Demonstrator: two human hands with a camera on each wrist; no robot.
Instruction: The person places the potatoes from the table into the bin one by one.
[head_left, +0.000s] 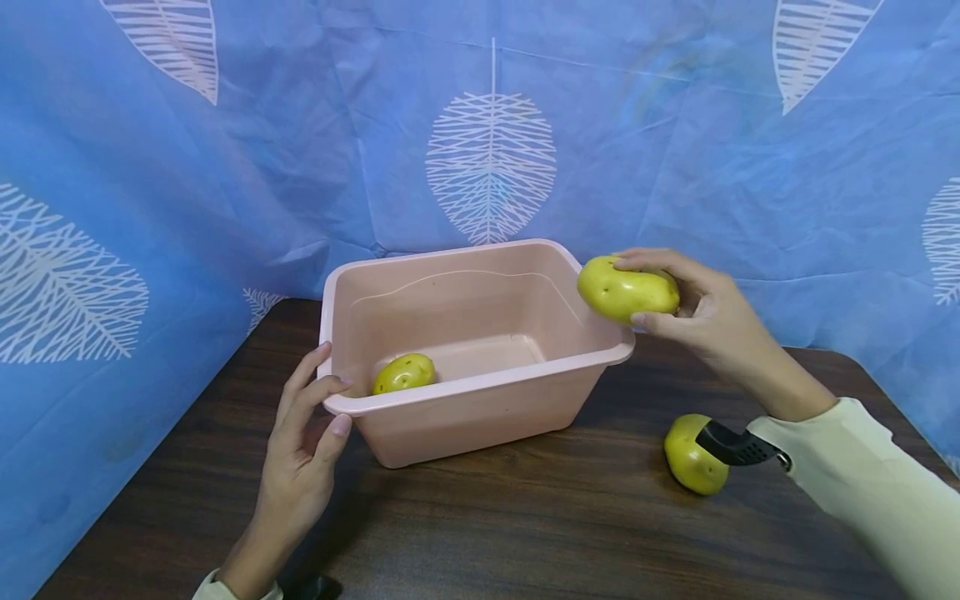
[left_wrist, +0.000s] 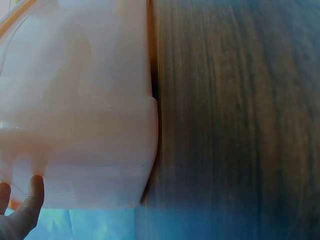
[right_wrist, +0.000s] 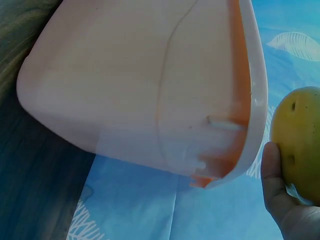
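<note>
A pink plastic basin (head_left: pixel 480 417) stands on the table, with one yellow potato (head_left: pixel 405 372) lying inside at its near left. My left hand (head_left: pixel 303 450) grips the basin's near left corner, fingers over the rim and thumb against the outside. In the left wrist view two fingertips (left_wrist: pixel 35 192) show by the basin wall (left_wrist: pixel 90 100). Beside the basin's right rim, my right hand (head_left: pixel 693 300) holds a second potato (head_left: pixel 618 287) between thumb and fingers, raised above the table. The right wrist view shows this potato (right_wrist: pixel 300 135) just outside the rim (right_wrist: pixel 257 95).
Another potato (head_left: pixel 686 458) lies on the dark wooden table (head_left: pixel 525 533), below my right forearm and partly behind a black wrist strap (head_left: pixel 735 444). A blue cloth with white leaf prints (head_left: pixel 637 150) hangs behind the table and along its sides.
</note>
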